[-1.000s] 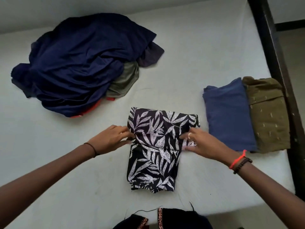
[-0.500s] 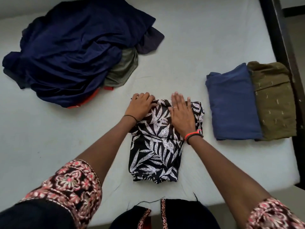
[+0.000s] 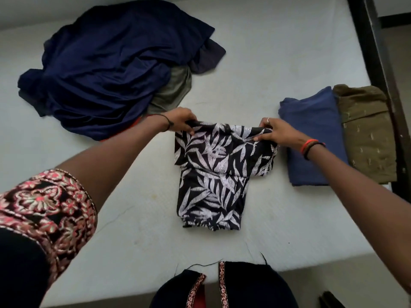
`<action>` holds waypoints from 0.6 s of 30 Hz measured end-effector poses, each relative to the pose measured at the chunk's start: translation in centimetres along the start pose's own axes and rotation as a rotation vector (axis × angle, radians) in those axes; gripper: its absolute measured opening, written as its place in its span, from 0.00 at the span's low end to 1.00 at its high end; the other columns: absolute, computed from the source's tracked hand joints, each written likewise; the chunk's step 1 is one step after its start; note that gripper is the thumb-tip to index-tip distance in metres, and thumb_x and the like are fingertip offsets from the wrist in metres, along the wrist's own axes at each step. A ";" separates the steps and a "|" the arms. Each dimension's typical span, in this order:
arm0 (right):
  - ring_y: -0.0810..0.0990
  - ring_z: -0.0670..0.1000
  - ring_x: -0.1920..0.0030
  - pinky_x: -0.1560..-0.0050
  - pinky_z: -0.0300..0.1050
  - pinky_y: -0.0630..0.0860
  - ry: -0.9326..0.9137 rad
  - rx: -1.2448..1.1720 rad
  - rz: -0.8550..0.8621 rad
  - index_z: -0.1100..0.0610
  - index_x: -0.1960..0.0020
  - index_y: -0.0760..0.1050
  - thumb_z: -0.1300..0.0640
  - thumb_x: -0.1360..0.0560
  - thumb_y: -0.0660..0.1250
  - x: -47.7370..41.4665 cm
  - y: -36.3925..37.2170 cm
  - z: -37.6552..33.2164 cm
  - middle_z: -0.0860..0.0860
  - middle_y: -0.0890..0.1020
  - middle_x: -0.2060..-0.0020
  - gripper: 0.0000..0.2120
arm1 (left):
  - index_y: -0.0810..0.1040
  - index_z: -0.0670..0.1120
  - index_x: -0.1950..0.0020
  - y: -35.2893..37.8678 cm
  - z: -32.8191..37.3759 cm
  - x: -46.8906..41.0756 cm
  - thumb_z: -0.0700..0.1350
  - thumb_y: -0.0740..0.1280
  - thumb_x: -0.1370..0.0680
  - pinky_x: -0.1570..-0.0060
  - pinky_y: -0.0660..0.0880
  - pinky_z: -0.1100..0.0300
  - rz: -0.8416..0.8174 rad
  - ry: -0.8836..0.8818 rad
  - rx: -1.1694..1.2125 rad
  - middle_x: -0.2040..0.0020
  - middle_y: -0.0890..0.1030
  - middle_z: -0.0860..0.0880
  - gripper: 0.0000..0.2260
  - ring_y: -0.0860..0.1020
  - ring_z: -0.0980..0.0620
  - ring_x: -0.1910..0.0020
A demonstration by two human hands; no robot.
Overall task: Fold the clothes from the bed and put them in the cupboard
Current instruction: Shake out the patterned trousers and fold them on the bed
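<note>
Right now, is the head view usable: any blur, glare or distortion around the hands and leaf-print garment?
Head view: soft even light, no glare; the left hand, right hand and leaf-print garment read sharp; wide-angle distortion bows the bed frame and swells the near sleeve.

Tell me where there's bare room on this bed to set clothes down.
Bare mattress lies beyond the leaf-print garment, between the navy heap and the folded blue garment, and along the near edge. The right is crowded: that one lies against the folded olive garment by the bed frame.
</note>
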State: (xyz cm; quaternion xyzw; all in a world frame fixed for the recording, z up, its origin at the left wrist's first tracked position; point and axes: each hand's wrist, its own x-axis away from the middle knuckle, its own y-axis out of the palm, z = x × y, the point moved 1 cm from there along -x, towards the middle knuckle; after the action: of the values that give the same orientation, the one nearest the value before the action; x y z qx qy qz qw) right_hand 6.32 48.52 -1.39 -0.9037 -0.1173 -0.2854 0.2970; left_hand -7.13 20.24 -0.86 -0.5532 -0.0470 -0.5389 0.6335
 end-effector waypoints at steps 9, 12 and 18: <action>0.76 0.41 0.62 0.63 0.32 0.74 -0.089 -0.071 0.213 0.56 0.53 0.73 0.61 0.30 0.74 2.9 -2.2 -3.7 0.44 0.78 0.62 0.11 | 0.79 0.42 0.45 -3.6 0.4 3.0 0.41 0.70 0.27 0.50 0.71 0.48 0.459 0.164 -0.150 0.49 0.76 0.40 0.11 0.75 0.39 0.48; 0.75 0.48 0.63 0.63 0.41 0.75 -0.164 -0.076 0.228 0.55 0.54 0.72 0.68 0.31 0.71 7.5 0.8 -4.4 0.51 0.78 0.61 0.13 | 0.76 0.44 0.51 -1.0 0.8 7.5 0.40 0.66 0.28 0.58 0.67 0.53 0.599 0.278 -0.229 0.56 0.75 0.42 0.06 0.72 0.43 0.57; 0.74 0.50 0.54 0.52 0.42 0.72 -0.436 0.315 0.248 0.53 0.49 0.70 0.64 0.38 0.74 16.4 11.4 -2.7 0.51 0.76 0.54 0.21 | 0.70 0.48 0.51 8.7 0.5 15.9 0.42 0.59 0.27 0.61 0.62 0.58 0.522 0.407 -0.380 0.57 0.75 0.47 0.06 0.70 0.48 0.63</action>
State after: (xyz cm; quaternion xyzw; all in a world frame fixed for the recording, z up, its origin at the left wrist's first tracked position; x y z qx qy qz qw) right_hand 22.75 38.54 4.63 -0.8938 -0.1098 -0.0241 0.4341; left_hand 6.16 8.90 4.13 -0.5358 0.3228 -0.4574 0.6320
